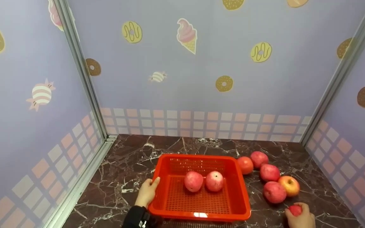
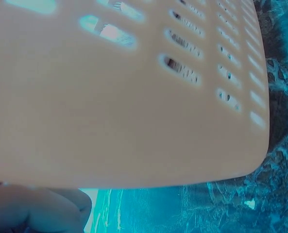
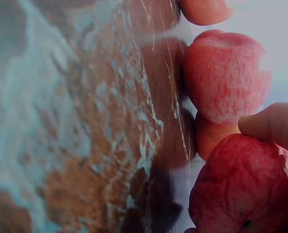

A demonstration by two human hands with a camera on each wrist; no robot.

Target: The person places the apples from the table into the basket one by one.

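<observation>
An orange-red plastic basket (image 1: 198, 216) stands on the dark marbled tabletop, with two apples, a left one (image 1: 193, 181) and a right one (image 1: 214, 181), lying inside. My left hand (image 1: 147, 192) grips its left side; the left wrist view shows the slotted basket wall (image 2: 110, 136) close up and part of the hand (image 2: 42, 208) by its edge. At the lower right, my right hand (image 1: 302, 218) holds a red apple (image 3: 245, 189), with the thumb (image 3: 275, 125) against its top. Several other apples lie just beyond, among them a yellowish one (image 1: 289, 186) and a red one (image 1: 274, 192).
Farther back, more fruit lies along the basket's right side, including an orange-red one (image 1: 245, 165) close to the basket wall. Patterned panels (image 1: 176, 95) enclose the tabletop (image 1: 119, 167) at the back and both sides. A metal rail (image 1: 84, 174) runs along the left edge.
</observation>
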